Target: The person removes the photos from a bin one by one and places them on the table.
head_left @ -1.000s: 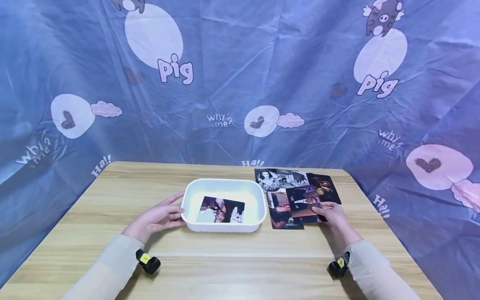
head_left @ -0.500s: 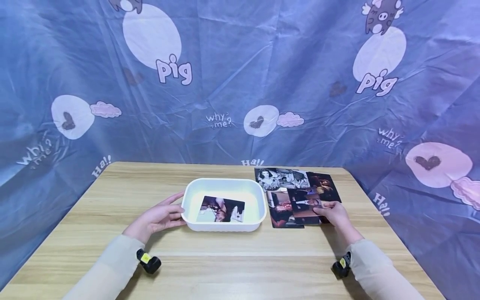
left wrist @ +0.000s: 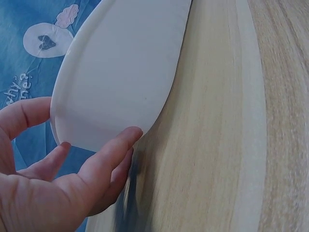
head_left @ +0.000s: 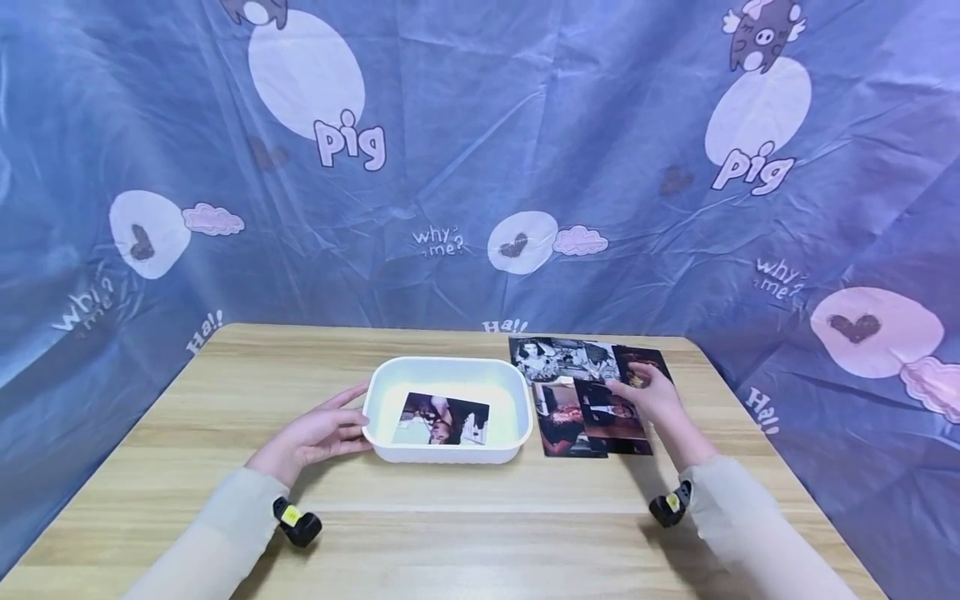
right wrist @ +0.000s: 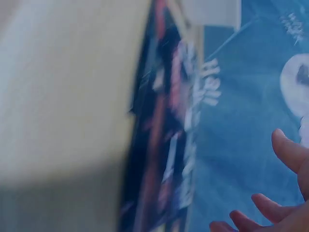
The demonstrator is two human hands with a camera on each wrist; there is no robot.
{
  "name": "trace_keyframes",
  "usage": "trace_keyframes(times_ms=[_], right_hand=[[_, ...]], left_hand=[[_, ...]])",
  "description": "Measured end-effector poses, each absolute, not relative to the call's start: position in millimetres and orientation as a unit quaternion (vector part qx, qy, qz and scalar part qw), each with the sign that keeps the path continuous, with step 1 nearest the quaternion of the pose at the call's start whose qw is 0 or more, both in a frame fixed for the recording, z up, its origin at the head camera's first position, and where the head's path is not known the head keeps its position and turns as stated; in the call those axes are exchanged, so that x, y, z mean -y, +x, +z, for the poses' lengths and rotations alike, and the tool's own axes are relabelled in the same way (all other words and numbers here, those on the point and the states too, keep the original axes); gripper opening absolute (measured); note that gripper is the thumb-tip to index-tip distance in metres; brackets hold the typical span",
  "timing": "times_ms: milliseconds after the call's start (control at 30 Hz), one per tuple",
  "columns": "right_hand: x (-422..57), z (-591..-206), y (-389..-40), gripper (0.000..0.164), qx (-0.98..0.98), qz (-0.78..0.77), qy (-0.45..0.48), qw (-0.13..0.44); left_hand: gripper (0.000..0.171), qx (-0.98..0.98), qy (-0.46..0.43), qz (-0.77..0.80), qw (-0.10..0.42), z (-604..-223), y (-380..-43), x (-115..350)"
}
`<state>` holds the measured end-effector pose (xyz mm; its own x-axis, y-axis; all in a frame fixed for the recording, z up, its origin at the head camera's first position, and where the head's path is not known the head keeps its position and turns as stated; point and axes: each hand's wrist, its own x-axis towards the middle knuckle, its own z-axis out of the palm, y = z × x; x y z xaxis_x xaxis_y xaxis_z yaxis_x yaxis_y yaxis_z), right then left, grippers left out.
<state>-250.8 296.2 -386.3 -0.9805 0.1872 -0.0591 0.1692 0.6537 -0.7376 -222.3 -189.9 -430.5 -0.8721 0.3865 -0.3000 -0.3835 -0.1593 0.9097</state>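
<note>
A white rectangular box (head_left: 450,454) stands mid-table with one colour photo (head_left: 442,419) lying inside it. Against the box's left end, my left hand (head_left: 318,435) spreads its fairly straight fingers, the tips touching rim and wall; the left wrist view shows these fingertips (left wrist: 131,133) on the white side. To the right of the box lie several overlapping photos, among them a black-and-white one (head_left: 536,360), a reddish one (head_left: 562,417) and a dark one (head_left: 611,417). My right hand (head_left: 658,404) hovers over their right side; the right wrist view shows its fingers (right wrist: 289,152) spread with nothing between them.
A light wooden table (head_left: 480,533) carries everything. Behind it hangs a blue cloth (head_left: 450,167) printed with pigs, hearts and words. Motion blur softens the photos in the right wrist view.
My right hand has let go of the dark photo's right edge and moved up and slightly left above the photos. That photo shifted slightly. My left hand and the box have stayed put.
</note>
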Motion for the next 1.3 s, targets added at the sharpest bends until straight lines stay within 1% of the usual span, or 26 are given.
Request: trace_keyframes(times_ms=[233,567,733,833,1000,1167,1300], right_hand=[[-253,-372,-273,0.077,0.882,0.468,-0.049,-0.009],[-178,-369,-286,0.069,0.864,0.501,0.046,-0.025],[-148,-378,-288,0.069,0.861,0.496,0.104,-0.043],[-134,-387,-289,0.069,0.852,0.502,0.134,-0.068],[-117,-402,-289,0.071,0.856,0.48,0.157,-0.105],[-107,-416,-292,0.069,0.881,0.419,0.191,-0.106],[-103,-426,-293,0.073,0.891,0.387,0.207,-0.114]], left_hand=[[0.084,-0.594,-0.001,0.764,0.25,-433,-222,191],[0.084,-0.593,-0.006,0.766,0.249,-433,-223,190],[0.084,-0.593,-0.006,0.766,0.248,-435,-223,190],[0.084,-0.592,-0.007,0.767,0.248,-435,-223,190],[0.084,-0.589,-0.007,0.769,0.249,-435,-223,190],[0.084,-0.588,-0.012,0.77,0.249,-434,-224,190],[0.085,-0.587,-0.012,0.77,0.249,-434,-224,191]])
